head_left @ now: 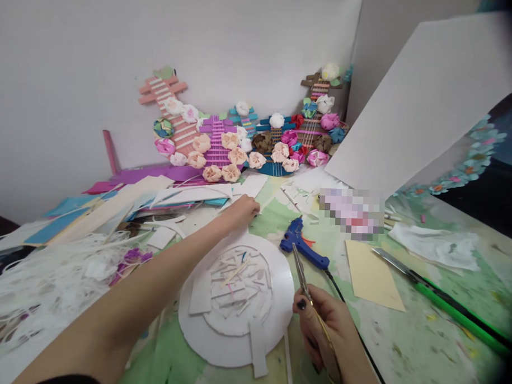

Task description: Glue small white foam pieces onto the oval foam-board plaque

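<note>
My right hand (pixel 324 334) grips a pair of scissors (pixel 302 275) with gold handles, the blades pointing away and looking closed. My left hand (pixel 243 211) reaches across to the far side of a white round board (pixel 279 305), its fingers curled in a pinch. What they hold, if anything, is hidden; a pale thin strip shows beside the fingertips. On the board lies a smaller white disc (pixel 218 325) covered with thin paper scraps. Two white rectangular pieces overlap its edge. Just beyond the scissor tips rests a blue glue gun (pixel 306 250), its cord running toward me.
Paper-flower guitars (pixel 218 143) lean on the back wall. Coloured sheets (pixel 62 221) and a heap of white strips (pixel 59 286) lie left. At right are a green utility knife (pixel 453 311), a cream card (pixel 374 277), white tissue (pixel 436 246) and a large white sheet (pixel 418 108).
</note>
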Demonstrator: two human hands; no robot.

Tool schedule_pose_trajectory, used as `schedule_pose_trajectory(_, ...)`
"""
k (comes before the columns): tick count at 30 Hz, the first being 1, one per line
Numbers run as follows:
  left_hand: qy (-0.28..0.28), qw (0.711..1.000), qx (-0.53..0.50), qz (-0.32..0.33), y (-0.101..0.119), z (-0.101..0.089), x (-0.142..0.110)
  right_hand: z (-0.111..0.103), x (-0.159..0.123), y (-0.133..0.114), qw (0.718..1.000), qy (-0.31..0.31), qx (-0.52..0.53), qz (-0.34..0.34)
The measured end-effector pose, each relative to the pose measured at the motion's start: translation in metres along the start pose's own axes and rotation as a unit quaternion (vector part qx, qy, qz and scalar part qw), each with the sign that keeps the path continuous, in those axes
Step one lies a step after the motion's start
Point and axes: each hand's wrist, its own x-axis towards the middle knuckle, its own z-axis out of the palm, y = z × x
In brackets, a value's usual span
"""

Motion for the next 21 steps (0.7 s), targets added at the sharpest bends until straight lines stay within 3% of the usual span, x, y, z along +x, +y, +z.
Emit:
schedule_pose_trajectory(5,0.021,0.999,-0.015,-0.045,-0.002,0.003,0.002,0.000,-0.002,0.001,1.000,-0.012,-0.004,0.006)
schedule_pose_trajectory(8,0.054,0.995,-0.044,-0.077,0.004,-0.008,-0.008,0.002,-0.003,0.000,1.000,-0.004,0.018,0.007)
schedule_pose_trajectory(15,0.042,0.987,-0.110,-0.111,0.028,-0.054,-0.084,0.004,-0.007,-0.001,0.999,-0.005,0.037,0.026)
schedule_pose_trajectory(21,0.013,0.987,-0.094,-0.130,0.034,-0.044,-0.122,0.004,-0.006,0.002,0.999,-0.013,0.025,0.037)
